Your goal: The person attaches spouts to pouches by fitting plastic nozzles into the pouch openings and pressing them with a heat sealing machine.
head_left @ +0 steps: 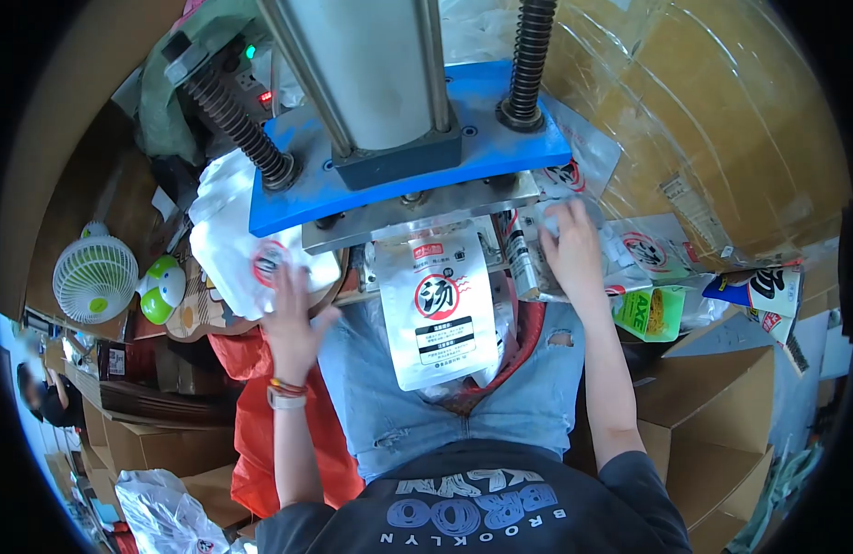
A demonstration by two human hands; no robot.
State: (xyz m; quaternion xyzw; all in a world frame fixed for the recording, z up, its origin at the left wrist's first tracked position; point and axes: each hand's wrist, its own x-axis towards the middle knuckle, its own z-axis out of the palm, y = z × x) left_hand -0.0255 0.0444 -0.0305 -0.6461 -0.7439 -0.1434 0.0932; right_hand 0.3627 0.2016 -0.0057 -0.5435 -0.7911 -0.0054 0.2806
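Note:
A white printed pouch (438, 305) with a red-ringed black character hangs from under the metal bar (422, 217) of a press, over my lap. My left hand (293, 328) is a little blurred. Its fingers are stretched out and the thumb is apart, over the lower edge of a pile of white pouches (233, 222); no pouch shows gripped in it. To the right of the bar, my right hand (574, 247) rests at a stack of silvery pouches (530, 263), thumb and fingers apart. Its fingertips are blurred, and any contact there is unclear.
The press's blue plate (408, 152) and springs (528, 60) stand close above both hands. A white-green fan (96, 277) is at the left. More pouches (653, 247) and a green AXE packet (650, 314) lie right. Open cardboard boxes (713, 415) stand lower right.

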